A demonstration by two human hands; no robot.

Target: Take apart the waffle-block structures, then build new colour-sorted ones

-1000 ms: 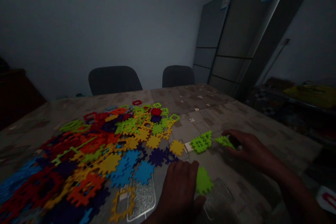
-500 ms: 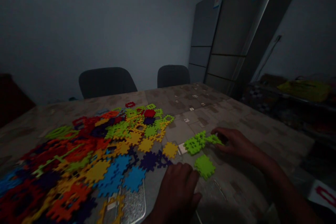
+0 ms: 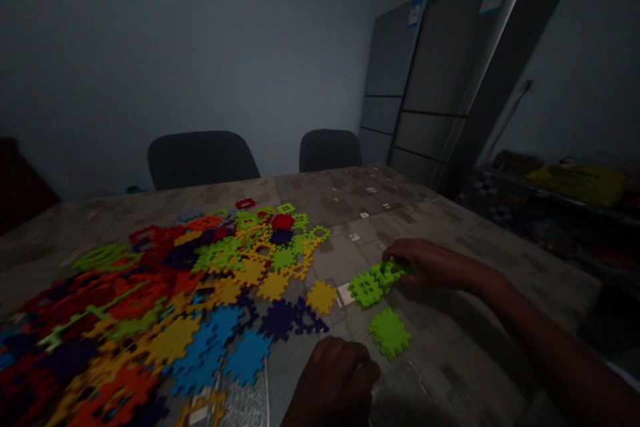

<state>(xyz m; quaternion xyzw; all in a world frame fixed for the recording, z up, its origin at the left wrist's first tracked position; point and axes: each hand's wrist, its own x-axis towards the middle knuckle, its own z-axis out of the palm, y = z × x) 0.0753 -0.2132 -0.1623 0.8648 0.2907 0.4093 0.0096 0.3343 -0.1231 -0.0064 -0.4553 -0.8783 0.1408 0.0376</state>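
My right hand (image 3: 417, 263) has thumb and fingers closed on the right end of some lime-green interlocking plastic pieces (image 3: 367, 288). These lie close together on the table, and the fingers partly cover the end one. A separate lime-green toothed square (image 3: 389, 332) lies flat just in front of them. My left hand (image 3: 336, 377) rests low on the table with its fingers curled in, and nothing shows in it. Its palm is hidden. Beyond it lie a yellow toothed square (image 3: 321, 297) and a dark purple triangular piece (image 3: 309, 317).
A large spread of interlocking pieces in several colours (image 3: 175, 340) covers the table's left side. Two dark chairs (image 3: 203, 157) stand behind the patterned table (image 3: 345, 203). A grey cabinet (image 3: 430, 80) is at the back right, near a shelf with a yellow item (image 3: 577, 183).
My right hand has moved left, bringing the end green piece against the others. My left hand has shifted slightly down in the picture. The view has tilted a little.
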